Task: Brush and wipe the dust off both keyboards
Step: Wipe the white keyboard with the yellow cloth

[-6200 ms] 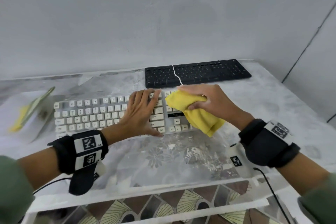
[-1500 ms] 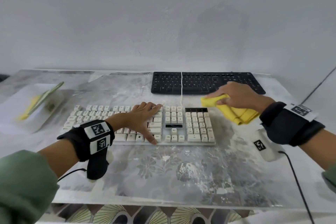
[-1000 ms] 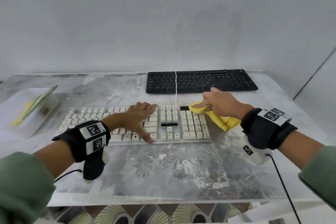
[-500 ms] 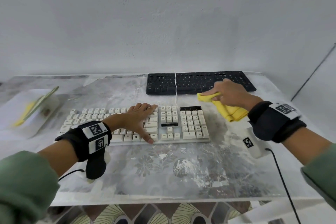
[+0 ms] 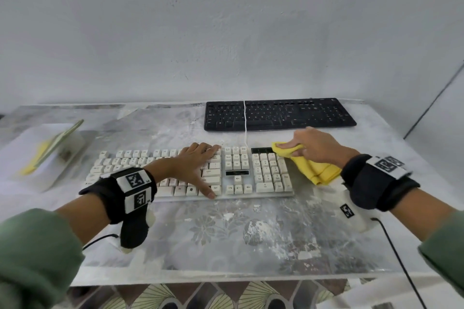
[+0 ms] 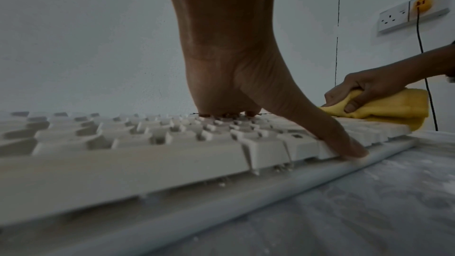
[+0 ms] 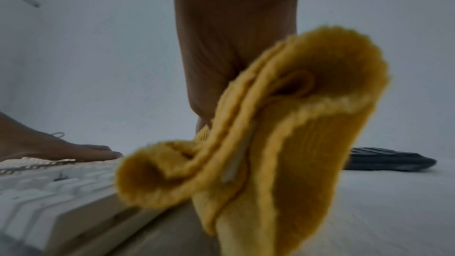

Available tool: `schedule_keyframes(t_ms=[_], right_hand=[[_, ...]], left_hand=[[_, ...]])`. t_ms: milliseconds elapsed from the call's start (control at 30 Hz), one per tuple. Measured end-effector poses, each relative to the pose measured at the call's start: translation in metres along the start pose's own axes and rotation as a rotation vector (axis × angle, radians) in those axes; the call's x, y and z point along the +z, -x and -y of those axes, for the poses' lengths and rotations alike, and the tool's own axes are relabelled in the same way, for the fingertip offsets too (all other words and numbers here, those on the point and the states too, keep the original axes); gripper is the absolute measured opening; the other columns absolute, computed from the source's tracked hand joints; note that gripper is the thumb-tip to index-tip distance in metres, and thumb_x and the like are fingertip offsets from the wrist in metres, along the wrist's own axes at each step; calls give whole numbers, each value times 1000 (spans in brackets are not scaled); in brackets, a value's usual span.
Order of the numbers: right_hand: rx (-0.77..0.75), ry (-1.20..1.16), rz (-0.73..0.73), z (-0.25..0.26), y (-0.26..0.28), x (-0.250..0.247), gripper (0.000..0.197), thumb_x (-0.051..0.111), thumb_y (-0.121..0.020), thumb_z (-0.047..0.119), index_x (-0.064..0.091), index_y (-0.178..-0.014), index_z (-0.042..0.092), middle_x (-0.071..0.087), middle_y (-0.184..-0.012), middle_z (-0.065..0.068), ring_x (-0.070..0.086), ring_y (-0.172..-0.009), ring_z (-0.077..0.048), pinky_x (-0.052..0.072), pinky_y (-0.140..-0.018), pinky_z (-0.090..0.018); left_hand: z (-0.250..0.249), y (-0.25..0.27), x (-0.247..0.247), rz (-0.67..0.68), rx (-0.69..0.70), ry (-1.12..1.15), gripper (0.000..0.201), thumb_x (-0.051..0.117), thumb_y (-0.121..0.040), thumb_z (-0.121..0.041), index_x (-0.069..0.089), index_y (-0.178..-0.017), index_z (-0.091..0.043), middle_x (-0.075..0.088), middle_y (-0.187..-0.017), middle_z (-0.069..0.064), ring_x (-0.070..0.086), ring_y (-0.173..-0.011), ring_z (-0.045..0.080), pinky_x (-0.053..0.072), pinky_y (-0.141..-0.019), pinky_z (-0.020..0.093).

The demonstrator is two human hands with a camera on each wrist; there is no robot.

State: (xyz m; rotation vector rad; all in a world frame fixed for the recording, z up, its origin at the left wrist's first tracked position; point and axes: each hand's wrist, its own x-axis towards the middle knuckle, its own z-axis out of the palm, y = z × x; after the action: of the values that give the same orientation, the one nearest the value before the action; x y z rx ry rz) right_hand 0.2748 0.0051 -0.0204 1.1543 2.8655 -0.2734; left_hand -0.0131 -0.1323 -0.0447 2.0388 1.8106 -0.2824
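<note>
A white keyboard [image 5: 261, 173] lies across the middle of the table, and a black keyboard [image 5: 278, 114] lies behind it near the wall. My left hand [image 5: 198, 165] rests flat on the white keys, fingers spread, thumb at the front edge [image 6: 344, 143]. My right hand [image 5: 311, 145] grips a folded yellow cloth [image 5: 311, 167] at the white keyboard's far right corner. From the right wrist the cloth [image 7: 283, 143] hangs over the keyboard's end [image 7: 61, 192]; the black keyboard [image 7: 384, 160] shows behind it.
The table [image 5: 251, 246] has a dusty, flower-patterned clear cover. A white tray [image 5: 50, 158] with a yellow-green brush stands at the left. A white cable [image 5: 244, 120] crosses the black keyboard. Wall sockets [image 6: 413, 11] sit on the right wall. Black wires trail from both wrists.
My right hand with the cloth swung back and forth over the number pad's far right corner and now sits slightly lower and nearer than half a second ago. The left hand stayed put.
</note>
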Motion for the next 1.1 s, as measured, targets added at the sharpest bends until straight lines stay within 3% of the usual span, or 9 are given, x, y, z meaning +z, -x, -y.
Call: schedule_keyframes(t_ms=[100, 200, 233, 333, 433, 533, 600, 1000, 1100], right_hand=[[43, -87, 56, -10, 4, -2, 42, 56, -91, 23, 49, -128, 41, 47, -86, 15, 46, -103, -15, 33, -78, -26], [35, -115, 8, -8, 4, -16, 42, 57, -91, 23, 49, -129, 39, 58, -117, 3, 47, -118, -22, 36, -86, -30], [9, -125, -19, -3, 4, -21, 43, 56, -92, 23, 48, -131, 38, 58, -117, 5, 47, -118, -20, 36, -88, -30], [-125, -175, -12, 37, 5, -31, 43, 51, -91, 38, 42, -133, 37, 43, -87, 28, 44, -94, -4, 31, -72, -20], [-344, -86, 17, 81, -2, -17, 68, 30, -70, 71, 50, -128, 41, 38, -77, 22, 36, -72, 3, 24, -60, -15], [-395, 173, 12, 109, -8, -1, 35, 44, -91, 47, 52, -125, 45, 37, -80, 8, 31, -80, -8, 24, -55, -20], [-389, 274, -3, 118, -5, 4, 33, 49, -94, 33, 53, -125, 44, 36, -86, 5, 28, -83, -11, 19, -48, -21], [-207, 304, 35, 99, 21, -3, 35, 46, -97, 25, 52, -126, 44, 21, -71, 13, 30, -83, -11, 16, -47, -21], [-180, 283, 55, 100, 25, -5, 26, 49, -95, 23, 60, -108, 43, 24, -71, 13, 31, -82, -11, 19, -48, -20]], left_hand=[[2, 0, 1, -10, 13, 14, 162, 35, -21, -104, -8, -152, -20, 18, -146, 1, 20, -130, 20, 17, -114, 43], [4, 2, 1, -3, 37, 37, 158, 38, -26, -103, -11, -152, -21, 14, -150, 0, 17, -135, 21, 14, -115, 41], [4, 2, 1, 2, 46, 40, 157, 38, -27, -103, -12, -151, -21, 12, -152, 0, 15, -137, 22, 12, -115, 41], [5, 3, 0, 16, 66, 44, 157, 37, -28, -103, -14, -151, -20, 6, -155, 1, 11, -140, 23, 8, -116, 41], [5, 3, -1, 12, 64, 44, 160, 35, -24, -104, -13, -151, -20, 7, -155, 1, 11, -140, 22, 8, -115, 38], [6, 2, 0, 1, 66, 38, 161, 33, -22, -105, -11, -152, -19, 8, -155, 1, 11, -140, 22, 8, -115, 37], [7, 1, 1, -1, 68, 28, 163, 32, -21, -105, -9, -152, -18, 9, -155, 1, 12, -140, 22, 8, -115, 37], [7, 4, -2, 8, 69, 35, 162, 34, -22, -104, -9, -152, -17, 10, -155, 2, 12, -140, 24, 11, -116, 40], [6, 4, -1, 5, 72, 35, 162, 35, -23, -104, -9, -152, -18, 10, -155, 2, 13, -140, 24, 11, -116, 40]])
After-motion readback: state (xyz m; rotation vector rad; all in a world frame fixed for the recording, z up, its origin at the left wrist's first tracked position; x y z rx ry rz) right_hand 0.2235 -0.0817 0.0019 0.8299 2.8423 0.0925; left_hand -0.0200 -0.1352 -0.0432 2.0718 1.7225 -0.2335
